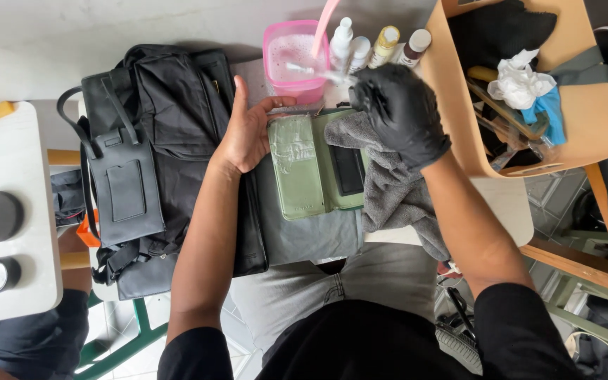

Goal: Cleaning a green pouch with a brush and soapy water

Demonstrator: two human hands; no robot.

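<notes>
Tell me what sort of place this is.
Probably a small leather-goods cleaning workspace: a foamy pink tub with bottles beside it, a soaped green wallet, and a black bag.

Black bag (156, 127) left; small bottles (381, 46) behind; wooden tray (585, 119) right.

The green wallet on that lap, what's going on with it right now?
A person has an open green wallet lying on their lap. The bare left hand presses flat on the wallet's left edge, steadying it. The right hand, in a black glove, grips a grey cloth draped over the wallet's right half. A pink tub of foamy liquid and small bottles stand just beyond.
</notes>
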